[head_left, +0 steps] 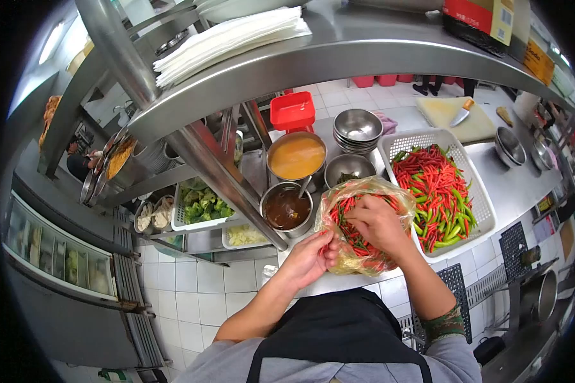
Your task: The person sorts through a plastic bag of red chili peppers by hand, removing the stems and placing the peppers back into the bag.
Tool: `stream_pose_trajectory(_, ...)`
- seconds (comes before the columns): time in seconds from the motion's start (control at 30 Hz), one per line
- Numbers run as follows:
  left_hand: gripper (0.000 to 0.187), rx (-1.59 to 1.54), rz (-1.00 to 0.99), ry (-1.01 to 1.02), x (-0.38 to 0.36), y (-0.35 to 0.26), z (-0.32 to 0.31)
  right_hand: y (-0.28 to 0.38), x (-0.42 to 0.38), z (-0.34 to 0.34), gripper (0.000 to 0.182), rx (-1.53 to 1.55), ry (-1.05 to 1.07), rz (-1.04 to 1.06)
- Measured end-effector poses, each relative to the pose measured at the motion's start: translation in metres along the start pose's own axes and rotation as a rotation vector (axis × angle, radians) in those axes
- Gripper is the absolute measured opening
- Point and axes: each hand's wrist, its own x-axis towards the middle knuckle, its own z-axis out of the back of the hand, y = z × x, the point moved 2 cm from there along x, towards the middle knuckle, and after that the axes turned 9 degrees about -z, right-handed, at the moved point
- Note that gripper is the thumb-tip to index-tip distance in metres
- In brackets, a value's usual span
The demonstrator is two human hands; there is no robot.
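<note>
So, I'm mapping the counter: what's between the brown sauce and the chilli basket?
In the head view: the chilli bag, with a steel bowl beyond it.

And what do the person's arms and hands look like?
The left hand and right hand have five-fingered human shapes and wear no gloves. The forearms are bare too. The sleeves are plain grey, and a camouflage band shows near the right elbow.

My L hand (313, 258) at near-left of plastic bag (346, 263), R hand (380, 220) over red chilies (358, 244) inside; white basket (487, 214) w/ more to R.
</note>
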Motion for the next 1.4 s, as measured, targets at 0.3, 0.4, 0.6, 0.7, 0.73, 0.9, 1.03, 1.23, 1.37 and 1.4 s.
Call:
stream_pose_trajectory(0.3, 0.028, 0.156, 0.041, -0.102, 0.017, 0.012, -0.026, 0.024, -0.033, 0.025, 0.012, -0.106, -0.186, -0.016)
stream_pose_trajectory(0.4, 0.027, 0.176, 0.067, -0.064, 0.023, 0.017, -0.024, 0.028, -0.047, 0.027, 0.011, -0.091, -0.222, -0.057)
stream_pose_trajectory(0.6, 0.023, 0.159, 0.087, -0.051, 0.021, 0.020, -0.039, 0.039, -0.061, 0.028, 0.014, -0.065, -0.122, 0.032)
stream_pose_trajectory(0.7, 0.022, 0.169, 0.082, -0.040, 0.021, 0.021, -0.032, 0.035, -0.062, 0.029, 0.015, 0.052, -0.072, -0.005)
stream_pose_trajectory(0.73, 0.022, 0.173, 0.074, -0.029, 0.021, 0.021, -0.031, 0.035, -0.060, 0.030, 0.015, 0.061, -0.047, -0.013)
stream_pose_trajectory(0.9, 0.018, 0.264, 0.044, -0.020, 0.016, 0.020, -0.040, 0.034, -0.060, 0.033, 0.016, 0.123, 0.073, -0.084)
stream_pose_trajectory(1.03, 0.017, 0.357, 0.056, 0.042, 0.014, 0.023, -0.035, 0.007, -0.061, 0.022, 0.014, 0.590, 0.163, -0.669)
stream_pose_trajectory(1.23, 0.018, 0.384, 0.097, 0.092, 0.017, 0.021, -0.040, -0.010, -0.052, 0.007, 0.008, 1.062, 0.256, -0.715)
stream_pose_trajectory(1.37, 0.019, 0.334, 0.057, 0.034, 0.025, 0.010, -0.051, 0.022, -0.029, 0.029, 0.007, 0.010, -0.186, -0.217)
stream_pose_trajectory(1.4, 0.020, 0.342, 0.055, 0.028, 0.027, 0.009, -0.049, 0.017, -0.022, 0.033, 0.007, -0.030, -0.235, -0.216)
